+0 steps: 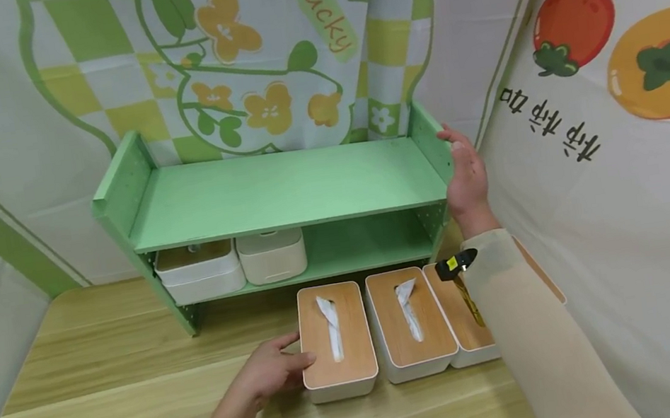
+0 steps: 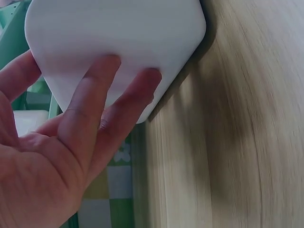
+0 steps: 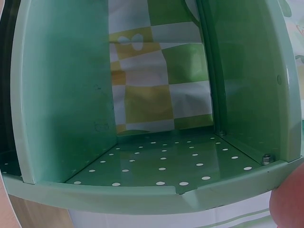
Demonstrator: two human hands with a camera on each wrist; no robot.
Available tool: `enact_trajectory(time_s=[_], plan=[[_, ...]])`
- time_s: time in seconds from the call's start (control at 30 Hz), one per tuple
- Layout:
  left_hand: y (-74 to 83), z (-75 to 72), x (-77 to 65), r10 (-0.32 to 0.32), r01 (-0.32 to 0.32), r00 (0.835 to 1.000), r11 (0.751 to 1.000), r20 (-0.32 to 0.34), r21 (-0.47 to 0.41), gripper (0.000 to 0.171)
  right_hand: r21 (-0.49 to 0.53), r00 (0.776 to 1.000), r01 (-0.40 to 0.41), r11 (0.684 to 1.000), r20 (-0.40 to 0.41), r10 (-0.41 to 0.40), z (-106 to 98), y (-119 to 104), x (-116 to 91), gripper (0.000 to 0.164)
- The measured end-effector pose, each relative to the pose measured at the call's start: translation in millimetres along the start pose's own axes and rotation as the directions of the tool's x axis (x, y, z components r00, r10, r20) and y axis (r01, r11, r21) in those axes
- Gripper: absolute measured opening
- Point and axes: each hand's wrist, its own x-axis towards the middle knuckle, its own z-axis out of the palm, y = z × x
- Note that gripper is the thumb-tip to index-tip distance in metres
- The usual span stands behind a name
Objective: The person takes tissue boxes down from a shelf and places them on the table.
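Note:
My left hand [image 1: 270, 369] rests against the left side of a tissue box [image 1: 350, 328], a white box with a wood-look lid and a tissue poking through its slot. In the left wrist view, nearly straight fingers [image 2: 90, 97] touch the box's smooth white wall [image 2: 118, 33]. Up at the right end of a green two-tier shelf [image 1: 280, 184], my right hand [image 1: 467, 179] lies along the outside of the side panel. The right wrist view shows the shelf's perforated side panel [image 3: 161, 161] from close by, with one fingertip [image 3: 289, 199] at its edge.
Two more tissue boxes stand to the right, a near one [image 1: 412, 323] and one [image 1: 458, 306] partly hidden by my right forearm. On the lower tier sit a brown-topped white container [image 1: 204, 284] and a cream box [image 1: 274, 264]. A printed curtain [image 1: 262, 55] hangs behind.

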Motion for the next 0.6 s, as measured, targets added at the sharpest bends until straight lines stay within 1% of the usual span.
enact_trajectory(time_s=[0.23,0.3,0.47,0.6], plan=[[0.6,15.2,5.5,0.011,-0.011,1.000,1.000,-0.015,0.019,0.072,0.036,1.000,0.025,0.999,-0.002,-0.025,1.2,-4.1,-1.4,0.046],[0.9,18.1,5.9,0.005,-0.004,1.000,1.000,-0.022,0.029,0.072,0.038,0.999,0.032,0.999,-0.003,-0.032,1.6,-4.2,-1.4,0.046],[0.9,22.3,5.2,-0.013,0.015,0.999,0.999,-0.046,0.042,0.072,0.031,0.999,0.041,0.999,-0.001,-0.041,1.3,-3.1,-1.8,0.047],[-1.2,24.1,5.8,-0.010,0.012,0.999,0.999,-0.049,0.042,0.073,0.025,0.999,0.045,0.999,-0.006,-0.045,0.1,-0.1,-1.1,0.047]])
